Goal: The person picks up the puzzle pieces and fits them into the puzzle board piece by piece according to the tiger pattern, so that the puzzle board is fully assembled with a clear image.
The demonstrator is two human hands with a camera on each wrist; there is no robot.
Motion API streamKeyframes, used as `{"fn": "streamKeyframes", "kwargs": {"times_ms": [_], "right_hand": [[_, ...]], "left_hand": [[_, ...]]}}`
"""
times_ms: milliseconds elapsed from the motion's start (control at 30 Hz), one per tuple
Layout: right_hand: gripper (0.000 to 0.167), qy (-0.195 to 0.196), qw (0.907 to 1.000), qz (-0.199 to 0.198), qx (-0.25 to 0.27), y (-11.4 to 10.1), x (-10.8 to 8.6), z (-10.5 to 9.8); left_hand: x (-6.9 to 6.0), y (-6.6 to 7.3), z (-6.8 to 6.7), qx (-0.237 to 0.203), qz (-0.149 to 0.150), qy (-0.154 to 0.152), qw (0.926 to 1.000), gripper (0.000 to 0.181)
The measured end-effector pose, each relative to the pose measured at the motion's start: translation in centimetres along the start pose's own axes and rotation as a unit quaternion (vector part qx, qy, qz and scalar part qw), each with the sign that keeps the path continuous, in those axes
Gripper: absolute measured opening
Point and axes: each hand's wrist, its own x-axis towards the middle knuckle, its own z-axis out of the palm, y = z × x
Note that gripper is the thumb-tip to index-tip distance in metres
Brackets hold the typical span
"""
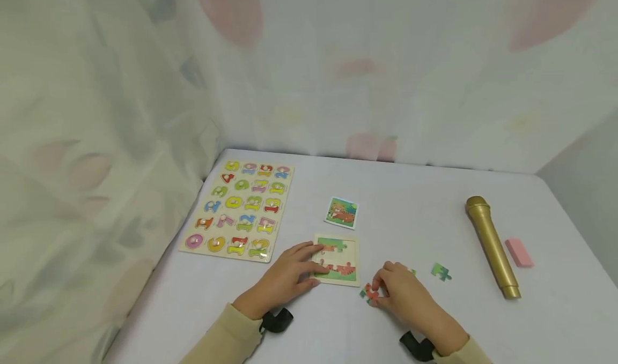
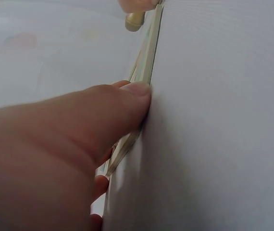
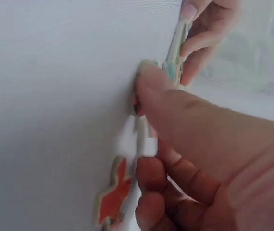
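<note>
A square wooden jigsaw tray [image 1: 358,257], partly filled with red-and-green pieces, lies on the table. My left hand [image 1: 287,274] holds it by its left side, thumb [image 2: 139,91] against the near edge and fingers over the frame. Just right of the tray, my right hand [image 1: 405,293] pinches a red-and-green jigsaw piece [image 1: 369,293] between thumb and index finger. Low in the right wrist view is an orange piece [image 3: 114,197]. One green piece [image 1: 413,272] is mostly hidden behind my right hand; another green piece [image 1: 441,271] lies farther right.
Behind the tray lies a small tiger picture card [image 1: 341,213]. A wooden number puzzle board [image 1: 285,219] occupies the left. To the right are a gold microphone [image 1: 492,246] and a pink block [image 1: 520,253]. Curtains [image 1: 309,85] hang behind the white table [image 1: 309,332].
</note>
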Motion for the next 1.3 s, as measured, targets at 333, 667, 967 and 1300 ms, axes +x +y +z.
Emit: {"fn": "streamKeyframes", "kwargs": {"times_ms": [333,667,967,1300], "right_hand": [[0.021,0.000,0.9789,-0.077,0.189,0.0,2.7,-1.8],[0.012,0.056,0.9515,0.027,0.301,-0.6,6.7,-0.4],[0.020,0.091,0.9790,0.038,0.179,-0.8,6.4,1.5],[0.013,0.088,0.9893,-0.096,0.065,-0.8,7.0,1.1]], "left_hand": [[0.1,0.0,-0.3,0.011,0.010,0.006,0.9999,0.031],[0.1,0.2,0.0,0.004,0.005,-0.008,1.0000,0.030],[0.2,0.6,0.3,0.018,0.015,-0.011,0.9997,0.030],[0.1,0.3,-0.3,0.019,0.017,0.001,0.9997,0.032]]}}
